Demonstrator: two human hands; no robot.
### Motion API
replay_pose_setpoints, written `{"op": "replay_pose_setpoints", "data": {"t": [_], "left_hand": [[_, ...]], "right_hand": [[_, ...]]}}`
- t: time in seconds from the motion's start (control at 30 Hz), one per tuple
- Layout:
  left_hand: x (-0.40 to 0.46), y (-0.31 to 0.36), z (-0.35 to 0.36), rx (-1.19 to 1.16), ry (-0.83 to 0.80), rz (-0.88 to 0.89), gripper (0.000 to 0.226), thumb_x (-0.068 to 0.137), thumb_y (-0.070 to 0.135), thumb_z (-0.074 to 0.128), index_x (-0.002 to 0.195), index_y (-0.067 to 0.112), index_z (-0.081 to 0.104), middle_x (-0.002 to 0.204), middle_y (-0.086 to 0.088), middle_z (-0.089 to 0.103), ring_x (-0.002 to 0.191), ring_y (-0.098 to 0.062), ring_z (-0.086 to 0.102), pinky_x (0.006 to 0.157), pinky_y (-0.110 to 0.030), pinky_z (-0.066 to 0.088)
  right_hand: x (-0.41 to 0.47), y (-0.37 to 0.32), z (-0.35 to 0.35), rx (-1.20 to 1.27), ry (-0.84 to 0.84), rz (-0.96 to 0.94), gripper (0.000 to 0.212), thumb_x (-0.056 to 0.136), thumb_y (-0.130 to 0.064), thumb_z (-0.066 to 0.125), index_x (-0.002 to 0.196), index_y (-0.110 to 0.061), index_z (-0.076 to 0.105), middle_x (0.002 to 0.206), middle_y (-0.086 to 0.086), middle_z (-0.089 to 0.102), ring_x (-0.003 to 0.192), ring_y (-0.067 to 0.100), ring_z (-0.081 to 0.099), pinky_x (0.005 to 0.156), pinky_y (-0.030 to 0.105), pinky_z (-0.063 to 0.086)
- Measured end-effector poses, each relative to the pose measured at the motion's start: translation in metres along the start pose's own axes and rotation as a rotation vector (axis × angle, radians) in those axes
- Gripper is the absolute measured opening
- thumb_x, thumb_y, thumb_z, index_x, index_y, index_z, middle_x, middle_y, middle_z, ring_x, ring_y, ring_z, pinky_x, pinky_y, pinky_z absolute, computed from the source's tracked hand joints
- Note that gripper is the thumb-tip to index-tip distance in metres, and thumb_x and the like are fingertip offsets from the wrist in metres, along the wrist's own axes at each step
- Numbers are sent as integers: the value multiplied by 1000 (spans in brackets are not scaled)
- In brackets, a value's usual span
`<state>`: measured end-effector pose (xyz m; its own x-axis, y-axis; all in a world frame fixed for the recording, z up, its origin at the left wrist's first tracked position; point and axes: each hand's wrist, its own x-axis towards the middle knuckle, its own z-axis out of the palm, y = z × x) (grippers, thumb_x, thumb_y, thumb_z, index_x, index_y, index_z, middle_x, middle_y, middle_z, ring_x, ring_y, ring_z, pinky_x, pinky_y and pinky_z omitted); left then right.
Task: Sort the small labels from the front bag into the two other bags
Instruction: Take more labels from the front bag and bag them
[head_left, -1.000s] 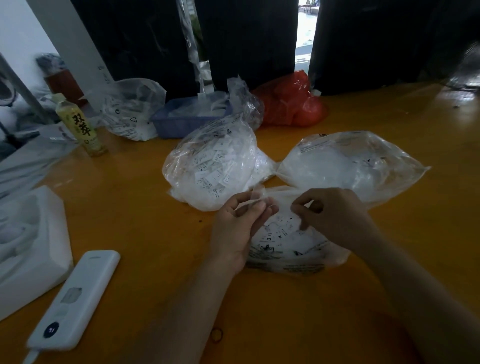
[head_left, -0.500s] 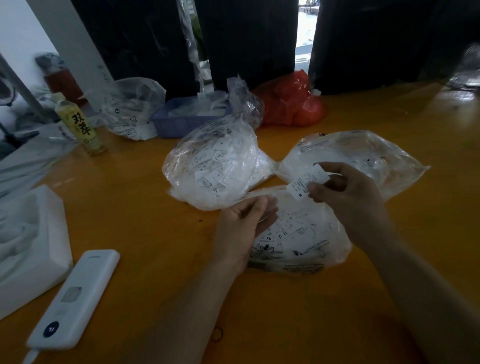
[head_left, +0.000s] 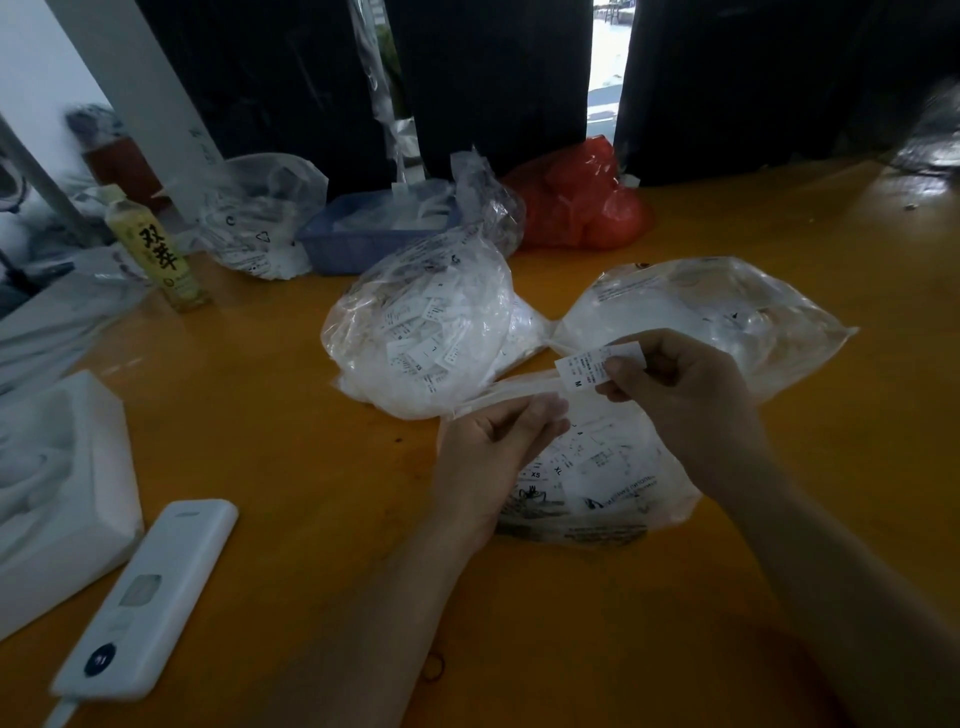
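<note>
Right hand is pinching one label marked M just above the front bag. Left hand is gripping that bag's mouth. Behind it, left bag is looking well filled, right bag too; plenty of labels remaining in the front bag.

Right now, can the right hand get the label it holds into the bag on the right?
Probably yes. The right hand pinches the label just in front of the right bag, and nothing stands between them. Where that bag's opening lies is unclear.
</note>
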<state>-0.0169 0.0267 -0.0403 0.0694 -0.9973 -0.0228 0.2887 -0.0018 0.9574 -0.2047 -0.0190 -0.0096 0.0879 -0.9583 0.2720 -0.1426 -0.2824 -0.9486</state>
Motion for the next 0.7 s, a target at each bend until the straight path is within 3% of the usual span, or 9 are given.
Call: {"op": "replay_pose_setpoints", "data": {"t": [0.13,0.2,0.3,0.37,0.43,0.5,0.57,0.7], "left_hand": [[0,-1,-1,12,11,2,43,77,46,85,107,14,83,111,-11,80,109,-26,76,95,-27,60],[1,-2,-1,14,27,-1,38,82,39,81,108,11,82,110,-12,80,108,-27,77,95,-28,60],[2,-2,-1,46,48,1,36,86,33,77,110,6,80,106,-13,81,105,-26,78,94,-29,61],[1,-3,-2,96,43,-5,30,94,27,74,115,5,78,103,-12,81,103,-26,78,93,-33,62],[0,-3,-3,158,33,-4,25,99,24,70,117,9,78,100,-9,82,100,-25,79,92,-36,63],[-1,-2,-2,197,24,2,23,101,25,68,117,12,78,103,-6,82,99,-24,79,89,-39,64],[-2,-1,-1,201,29,-3,22,102,24,67,117,13,78,104,-5,82,98,-25,79,84,-39,65],[-4,1,0,170,45,-26,26,102,25,67,120,10,77,104,-9,81,94,-29,80,80,-37,66]], "right_hand": [[-1,3,-1,-90,-42,-29,7,96,-16,68,100,-21,72,84,-12,76,80,4,73,71,13,55],[-2,3,-1,-156,-69,-41,8,96,-19,69,99,-26,71,85,-15,75,81,4,73,72,23,60],[-4,4,-1,-243,-112,-53,9,95,-24,68,98,-32,71,83,-14,75,77,18,73,74,47,62],[-4,5,1,-307,-138,-76,9,96,-28,66,96,-36,71,80,-7,73,75,26,71,71,53,60],[-4,6,2,-343,-167,-85,14,97,-29,65,96,-43,70,79,-8,72,73,25,69,68,49,60],[-4,8,4,-350,-169,-97,20,98,-27,66,107,-44,69,80,-13,71,70,13,68,60,31,59],[-4,9,5,-337,-99,-104,26,95,-26,70,117,-39,66,83,-16,69,73,2,66,62,14,53],[-6,7,10,-369,-76,-101,12,92,-27,73,102,-32,68,86,-18,70,81,-4,67,74,13,56]]}}
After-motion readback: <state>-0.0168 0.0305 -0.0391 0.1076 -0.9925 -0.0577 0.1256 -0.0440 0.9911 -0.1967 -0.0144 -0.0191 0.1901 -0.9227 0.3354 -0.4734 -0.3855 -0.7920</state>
